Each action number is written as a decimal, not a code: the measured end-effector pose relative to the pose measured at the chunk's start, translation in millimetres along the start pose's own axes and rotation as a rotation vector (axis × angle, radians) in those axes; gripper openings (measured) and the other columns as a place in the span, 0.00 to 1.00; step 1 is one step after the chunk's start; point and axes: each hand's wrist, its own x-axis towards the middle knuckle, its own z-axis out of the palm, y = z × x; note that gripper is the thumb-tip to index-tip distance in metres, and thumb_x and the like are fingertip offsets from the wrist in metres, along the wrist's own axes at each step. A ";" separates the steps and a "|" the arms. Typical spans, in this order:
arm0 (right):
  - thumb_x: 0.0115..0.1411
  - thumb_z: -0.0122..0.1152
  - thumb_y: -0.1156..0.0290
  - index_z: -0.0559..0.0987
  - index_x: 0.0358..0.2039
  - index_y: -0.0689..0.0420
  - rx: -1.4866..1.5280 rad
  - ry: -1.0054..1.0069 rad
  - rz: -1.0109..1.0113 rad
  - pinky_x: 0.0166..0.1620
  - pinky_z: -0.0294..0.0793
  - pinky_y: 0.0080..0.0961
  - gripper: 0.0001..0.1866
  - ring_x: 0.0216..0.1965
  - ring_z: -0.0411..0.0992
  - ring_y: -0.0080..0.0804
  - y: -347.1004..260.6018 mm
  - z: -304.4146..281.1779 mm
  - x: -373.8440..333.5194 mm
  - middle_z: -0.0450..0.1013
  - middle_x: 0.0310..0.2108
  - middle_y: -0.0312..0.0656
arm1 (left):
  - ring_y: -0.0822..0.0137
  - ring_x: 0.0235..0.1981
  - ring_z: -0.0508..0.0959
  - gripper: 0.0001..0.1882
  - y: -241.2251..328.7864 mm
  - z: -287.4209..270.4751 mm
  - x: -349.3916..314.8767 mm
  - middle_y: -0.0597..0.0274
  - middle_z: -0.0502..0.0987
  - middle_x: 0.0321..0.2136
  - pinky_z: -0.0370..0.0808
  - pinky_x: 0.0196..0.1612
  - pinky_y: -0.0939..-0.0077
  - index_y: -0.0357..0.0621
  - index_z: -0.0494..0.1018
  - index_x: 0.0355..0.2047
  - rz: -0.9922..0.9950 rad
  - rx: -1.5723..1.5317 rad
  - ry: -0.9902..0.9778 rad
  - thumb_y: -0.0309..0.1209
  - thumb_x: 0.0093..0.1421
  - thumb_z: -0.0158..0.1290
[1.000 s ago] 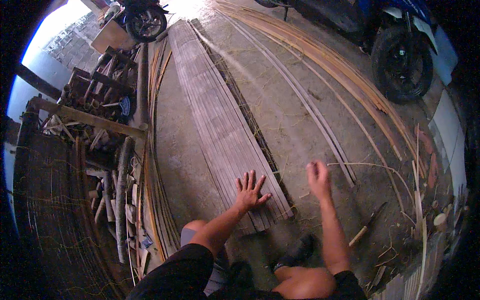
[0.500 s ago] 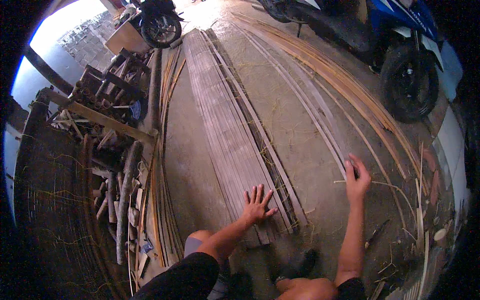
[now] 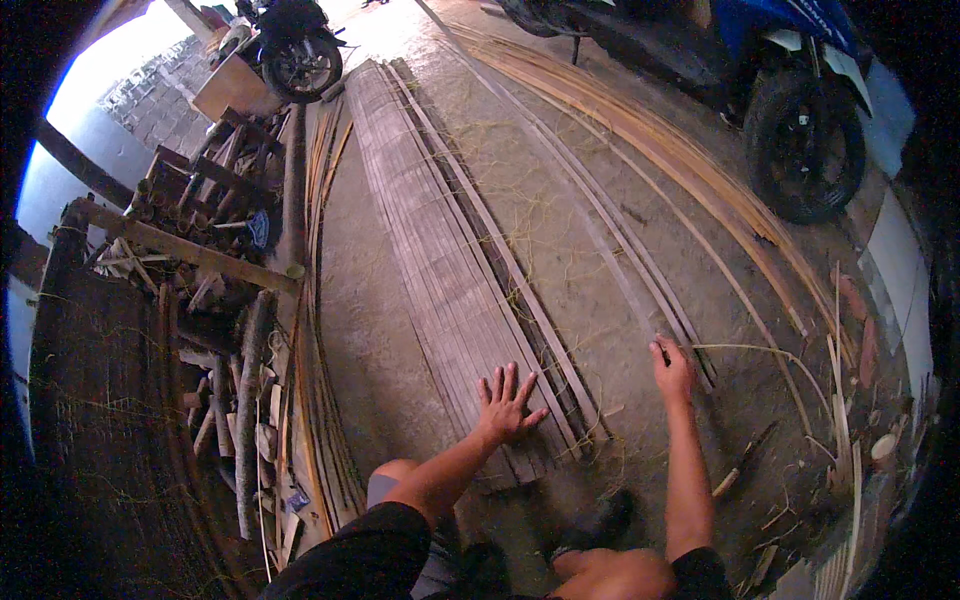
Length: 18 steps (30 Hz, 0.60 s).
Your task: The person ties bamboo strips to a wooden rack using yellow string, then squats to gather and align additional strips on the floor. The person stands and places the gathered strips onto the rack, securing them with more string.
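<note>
My left hand (image 3: 508, 405) lies flat with its fingers spread on the near end of a long mat of greyish wooden slats (image 3: 430, 240), bound with thin yellow strings. Off to its right, my right hand (image 3: 674, 372) is closed at the near end of a long thin wooden slat (image 3: 612, 255), which is smeared by motion and stretches away from me. Two more loose slats (image 3: 655, 285) lie on the floor just right of the held one. Along the mat's right edge runs a separate slat (image 3: 500, 245) among loose yellow strings.
Orange-brown strips (image 3: 690, 155) lie in a bundle at the right, near a parked motorbike's wheel (image 3: 805, 145). Another motorbike (image 3: 300, 65) stands at the far left. A wood pile (image 3: 215, 190) and a log (image 3: 252, 410) line the left side. Pale sticks (image 3: 843, 420) lie at the right.
My right hand has moved left and slightly nearer with the slat, away from the loose slats. My left hand stays spread on the mat. The whole view has shifted slightly.
</note>
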 end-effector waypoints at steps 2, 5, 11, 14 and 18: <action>0.62 0.58 0.61 0.79 0.44 0.58 0.036 -0.039 0.086 0.43 0.74 0.39 0.16 0.40 0.76 0.50 9.2 9.4 -0.9 0.78 0.38 0.50 | 0.40 0.70 0.41 0.45 -0.5 0.3 -0.3 0.45 0.40 0.70 0.34 0.63 0.29 0.64 0.49 0.69 0.001 0.005 -0.010 0.70 0.57 0.38; 0.62 0.58 0.61 0.79 0.44 0.58 -0.065 -0.076 0.056 0.42 0.74 0.40 0.16 0.39 0.76 0.52 19.0 13.9 4.5 0.78 0.37 0.52 | 0.40 0.70 0.40 0.45 -3.3 1.5 -1.0 0.45 0.40 0.70 0.34 0.64 0.30 0.63 0.48 0.70 0.001 -0.003 -0.020 0.70 0.57 0.38; 0.63 0.56 0.62 0.78 0.45 0.58 -0.035 -0.075 0.045 0.42 0.74 0.41 0.16 0.39 0.76 0.53 53.5 8.4 18.8 0.77 0.36 0.54 | 0.40 0.70 0.37 0.45 0.0 -3.8 -0.1 0.45 0.37 0.70 0.31 0.64 0.31 0.64 0.46 0.70 -0.008 -0.001 -0.066 0.69 0.58 0.38; 0.63 0.56 0.61 0.79 0.45 0.57 -0.061 -0.030 -0.014 0.44 0.72 0.41 0.15 0.40 0.75 0.53 75.2 13.4 27.3 0.77 0.37 0.53 | 0.40 0.70 0.37 0.46 -1.2 -0.2 0.4 0.45 0.37 0.70 0.32 0.63 0.30 0.64 0.46 0.70 -0.008 -0.009 -0.049 0.70 0.57 0.39; 0.62 0.58 0.60 0.78 0.46 0.57 -0.265 0.029 -0.130 0.45 0.70 0.45 0.17 0.41 0.72 0.55 76.7 22.2 20.0 0.74 0.38 0.54 | 0.39 0.70 0.38 0.46 -1.4 1.7 1.0 0.45 0.37 0.70 0.33 0.63 0.29 0.64 0.48 0.70 -0.005 -0.018 -0.032 0.70 0.56 0.40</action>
